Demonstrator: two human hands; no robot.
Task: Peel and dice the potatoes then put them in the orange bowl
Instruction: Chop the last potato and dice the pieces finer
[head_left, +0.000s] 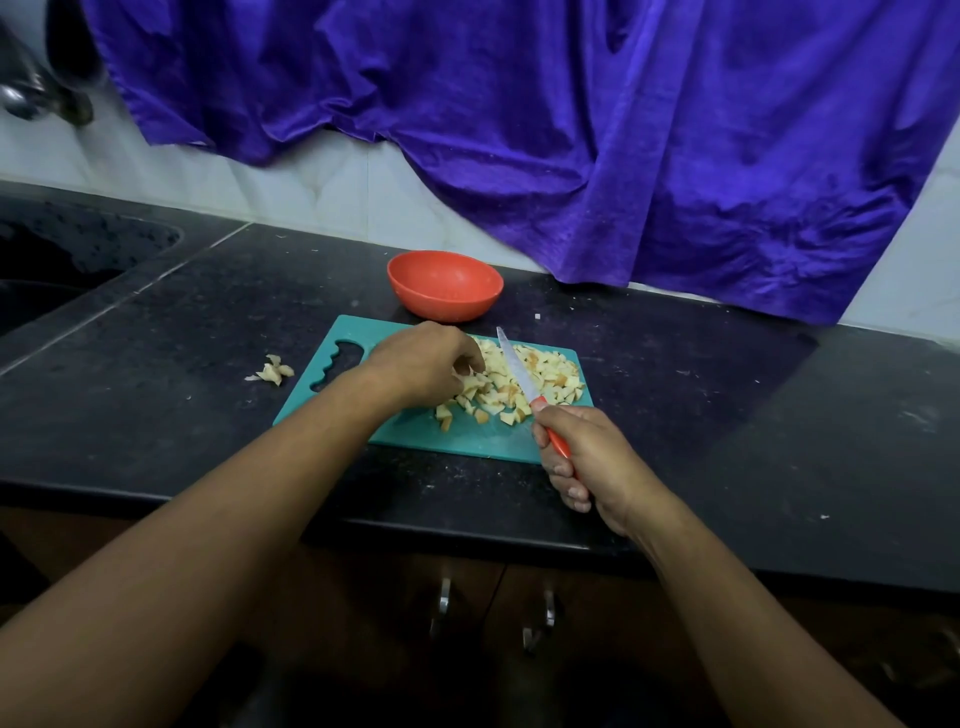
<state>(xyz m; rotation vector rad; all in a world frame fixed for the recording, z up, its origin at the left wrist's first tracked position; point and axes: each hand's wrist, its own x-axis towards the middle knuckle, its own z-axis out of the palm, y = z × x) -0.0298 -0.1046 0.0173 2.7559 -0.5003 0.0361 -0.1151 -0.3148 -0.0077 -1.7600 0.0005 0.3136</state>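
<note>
Gripping the knife (515, 366) by its orange handle, the right hand (582, 460) sits at the lower right corner of the board (467, 439), fingers wrapped firmly round it. The blade slants up and to the left across the dice (550, 371), its tip aimed toward the bowl (447, 304). Whether the edge touches the pieces cannot be told.

Over on the left, the left hand (426, 364) reaches in from the lower left of the frame, palm down, fingers curled into the near side of the pile, fingertips among the pieces. Whether it has any pinched is not clear.

The dice lie heaped on the right half of the teal board, pale cubes with a few browned faces and some strays toward the lower edge. The orange bowl stands upright just beyond the board's far edge, centre frame.

Left of the board, a small clump of peels (272, 370) rests on the black counter (182, 338). A purple cloth (571, 130) hangs across the wall behind, and a dark sink (62, 260) shows at the left edge.
</note>
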